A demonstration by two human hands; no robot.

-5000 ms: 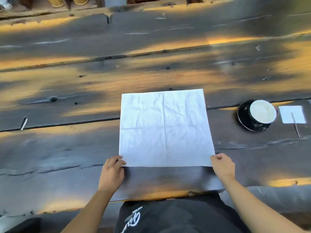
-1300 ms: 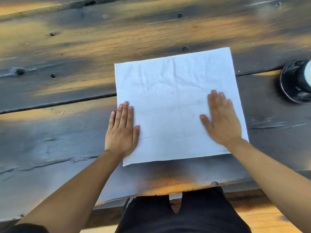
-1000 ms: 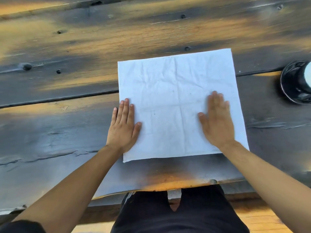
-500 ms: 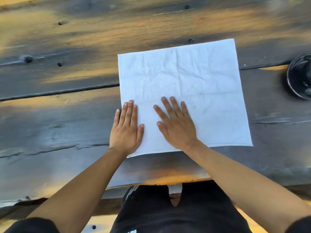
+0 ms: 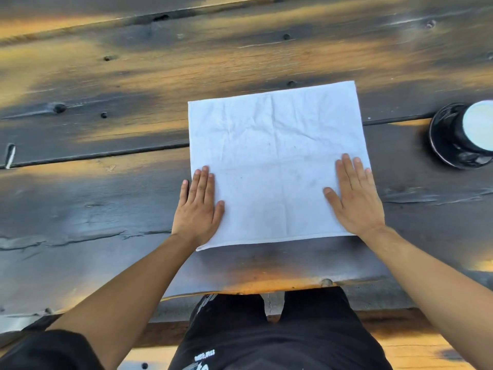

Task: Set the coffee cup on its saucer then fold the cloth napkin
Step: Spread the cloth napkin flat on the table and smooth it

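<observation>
1. The left hand [image 5: 197, 209] and right hand [image 5: 356, 201] are bare: no gloves, rings, watch or bands show on the fingers or wrists.
2. Both forearms are uncovered down to the wrist.
3. A black short sleeve [image 5: 45, 351] covers the left upper arm at the lower left corner of the head view.
4. Black legwear [image 5: 280, 340] covers both legs, with small white printed lettering [image 5: 204, 355] near the lower edge; the wording is too small to read.
</observation>
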